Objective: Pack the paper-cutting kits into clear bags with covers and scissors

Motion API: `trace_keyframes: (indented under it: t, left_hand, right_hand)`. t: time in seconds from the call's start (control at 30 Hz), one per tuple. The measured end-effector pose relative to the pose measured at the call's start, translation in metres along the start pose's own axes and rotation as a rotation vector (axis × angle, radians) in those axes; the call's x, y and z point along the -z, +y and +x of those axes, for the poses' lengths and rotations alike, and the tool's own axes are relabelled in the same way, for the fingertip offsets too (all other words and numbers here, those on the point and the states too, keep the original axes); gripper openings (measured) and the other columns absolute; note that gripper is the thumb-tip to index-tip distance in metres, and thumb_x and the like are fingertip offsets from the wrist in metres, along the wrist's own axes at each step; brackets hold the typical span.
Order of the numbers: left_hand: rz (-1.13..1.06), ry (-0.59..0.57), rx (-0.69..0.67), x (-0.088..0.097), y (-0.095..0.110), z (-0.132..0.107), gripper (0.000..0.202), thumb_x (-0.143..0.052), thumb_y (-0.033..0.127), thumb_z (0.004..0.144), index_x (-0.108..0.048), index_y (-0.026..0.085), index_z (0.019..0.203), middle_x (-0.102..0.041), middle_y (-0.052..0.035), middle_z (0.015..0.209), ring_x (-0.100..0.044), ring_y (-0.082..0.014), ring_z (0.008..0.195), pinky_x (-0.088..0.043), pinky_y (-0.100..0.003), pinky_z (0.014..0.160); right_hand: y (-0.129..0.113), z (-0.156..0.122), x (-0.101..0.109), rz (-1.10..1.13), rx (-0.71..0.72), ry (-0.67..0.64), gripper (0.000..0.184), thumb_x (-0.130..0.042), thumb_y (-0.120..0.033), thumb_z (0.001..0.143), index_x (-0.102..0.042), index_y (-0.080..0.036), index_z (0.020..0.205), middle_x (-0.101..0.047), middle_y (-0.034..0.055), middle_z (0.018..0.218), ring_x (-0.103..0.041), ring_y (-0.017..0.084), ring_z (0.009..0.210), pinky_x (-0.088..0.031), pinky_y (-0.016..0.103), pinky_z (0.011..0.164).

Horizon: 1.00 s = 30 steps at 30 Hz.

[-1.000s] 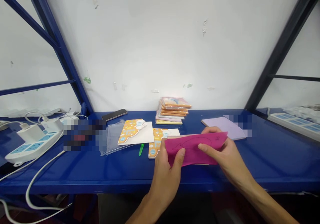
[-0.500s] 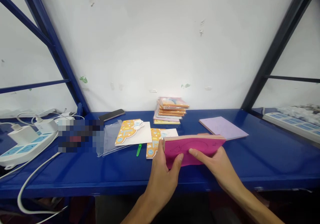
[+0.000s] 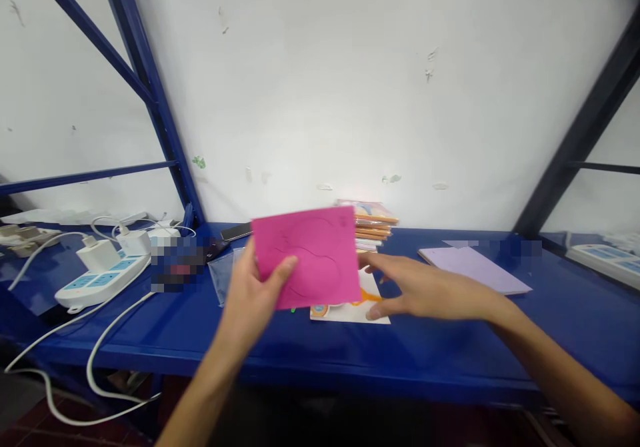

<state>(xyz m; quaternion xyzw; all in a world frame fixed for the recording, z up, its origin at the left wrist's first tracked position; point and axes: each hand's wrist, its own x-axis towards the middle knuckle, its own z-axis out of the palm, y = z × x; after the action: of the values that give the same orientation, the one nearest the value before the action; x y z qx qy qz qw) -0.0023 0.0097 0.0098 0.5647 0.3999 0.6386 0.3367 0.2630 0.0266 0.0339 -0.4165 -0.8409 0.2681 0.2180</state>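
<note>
My left hand [image 3: 255, 284] grips a stack of coloured paper [image 3: 317, 260] by its left side, thumb on the front. The facing sheet is bright pink with thin curved lines drawn on it, and it is tilted up toward me. My right hand [image 3: 415, 290] is off the stack, just to its right, with thumb and fingers spread and nothing between them. Beneath, an orange and white booklet [image 3: 373, 315] lies on the table, largely covered by the pink sheet. Some orange shape shows beside my right thumb.
Behind the paper stands a pile of wrapped booklets [image 3: 375, 220]. A lilac pad [image 3: 470, 267] lies on the blue table [image 3: 280, 354] at right. Clear plastic sleeves [image 3: 219, 277], a phone [image 3: 236, 232] and a white power strip [image 3: 103, 280] with cables are at left.
My right hand has let go of the paper stack and moved right. My left hand has turned the stack so its pink face shows more fully. The view has shifted left.
</note>
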Motion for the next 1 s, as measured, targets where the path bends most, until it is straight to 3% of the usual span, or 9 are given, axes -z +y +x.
trace_keyframes:
  t: [0.07, 0.13, 0.2, 0.27, 0.4, 0.6, 0.7, 0.83, 1.0]
  left_hand:
    - [-0.078, 0.113, 0.031, 0.032, 0.012, 0.015, 0.053, -0.085, 0.031, 0.076, -0.064, 0.02, 0.124, -0.073, -0.0087, 0.124, -0.069, -0.0282, 0.114, -0.059, -0.038, 0.095]
    - [-0.099, 0.218, 0.049, 0.061, 0.023, 0.023, 0.045, -0.087, 0.024, 0.073, -0.068, 0.02, 0.114, -0.074, -0.0048, 0.121, -0.069, -0.0263, 0.114, -0.061, -0.032, 0.09]
    - [-0.107, 0.299, 0.051, 0.086, 0.032, 0.027, 0.039, -0.085, 0.021, 0.076, -0.069, 0.022, 0.112, -0.073, 0.0007, 0.122, -0.065, -0.0244, 0.119, -0.062, -0.028, 0.088]
    - [-0.108, 0.349, 0.045, 0.104, 0.038, 0.027, 0.035, -0.084, 0.022, 0.078, -0.069, 0.024, 0.11, -0.073, 0.0053, 0.121, -0.062, -0.0244, 0.123, -0.063, -0.028, 0.087]
    - [-0.09, 0.383, -0.008, 0.12, 0.043, 0.026, 0.026, -0.083, 0.022, 0.079, -0.069, 0.025, 0.101, -0.075, 0.0104, 0.117, -0.06, -0.0241, 0.127, -0.064, -0.028, 0.089]
    - [-0.11, 0.372, -0.003, 0.118, 0.043, 0.026, 0.026, -0.083, 0.021, 0.077, -0.071, 0.024, 0.099, -0.075, 0.0048, 0.114, -0.066, -0.0258, 0.118, -0.066, -0.033, 0.085]
    - [-0.121, 0.362, 0.003, 0.117, 0.042, 0.027, 0.033, -0.084, 0.019, 0.075, -0.072, 0.024, 0.105, -0.075, -0.0009, 0.117, -0.069, -0.0271, 0.111, -0.067, -0.033, 0.08]
    - [-0.119, 0.334, -0.007, 0.113, 0.043, 0.026, 0.041, -0.086, 0.02, 0.072, -0.073, 0.024, 0.111, -0.073, -0.005, 0.122, -0.071, -0.0275, 0.107, -0.068, -0.031, 0.074]
    - [-0.095, 0.252, -0.072, 0.095, 0.05, 0.015, 0.052, -0.088, 0.026, 0.071, -0.07, 0.022, 0.12, -0.074, -0.0072, 0.12, -0.073, -0.0267, 0.1, -0.067, -0.029, 0.071]
  right_hand:
    - [0.002, 0.026, 0.004, -0.25, 0.077, -0.1, 0.062, -0.079, -0.044, 0.079, -0.065, -0.025, 0.136, -0.068, 0.0101, 0.133, -0.064, 0.036, 0.12, -0.053, 0.046, 0.098]
    - [0.0, 0.056, -0.005, -0.46, 0.212, -0.128, 0.051, -0.066, -0.026, 0.089, -0.06, -0.018, 0.139, -0.062, 0.016, 0.14, -0.061, 0.035, 0.124, -0.048, 0.049, 0.104]
    - [-0.007, 0.086, -0.023, -0.626, 0.354, -0.13, 0.058, -0.054, -0.007, 0.088, -0.052, -0.016, 0.146, -0.054, 0.019, 0.147, -0.058, 0.033, 0.127, -0.049, 0.049, 0.102]
    - [-0.019, 0.113, -0.043, -0.719, 0.518, -0.128, 0.069, -0.055, 0.0, 0.08, -0.048, -0.015, 0.147, -0.05, 0.0197, 0.151, -0.05, 0.033, 0.135, -0.047, 0.049, 0.103]
    - [-0.042, 0.152, -0.078, -0.791, 0.67, -0.225, 0.078, -0.061, -0.005, 0.074, -0.044, -0.016, 0.15, -0.045, 0.0164, 0.157, -0.039, 0.034, 0.145, -0.044, 0.051, 0.106]
    - [-0.045, 0.181, -0.1, -0.8, 0.741, -0.28, 0.074, -0.058, -0.009, 0.075, -0.045, -0.012, 0.148, -0.074, 0.0139, 0.112, -0.063, 0.03, 0.113, -0.043, 0.046, 0.1]
    - [-0.045, 0.187, -0.09, -0.761, 0.752, -0.215, 0.063, -0.058, -0.015, 0.077, -0.053, -0.012, 0.139, -0.074, 0.0131, 0.108, -0.064, 0.028, 0.103, -0.042, 0.044, 0.097]
    - [-0.054, 0.187, -0.058, -0.717, 0.689, -0.083, 0.043, -0.057, -0.021, 0.081, -0.064, -0.012, 0.122, -0.073, 0.0116, 0.098, -0.063, 0.025, 0.091, -0.042, 0.038, 0.088]
    - [-0.068, 0.17, -0.007, -0.654, 0.519, 0.25, 0.044, -0.052, -0.034, 0.091, -0.064, -0.015, 0.128, -0.073, 0.0122, 0.109, -0.061, 0.025, 0.094, -0.04, 0.036, 0.085]
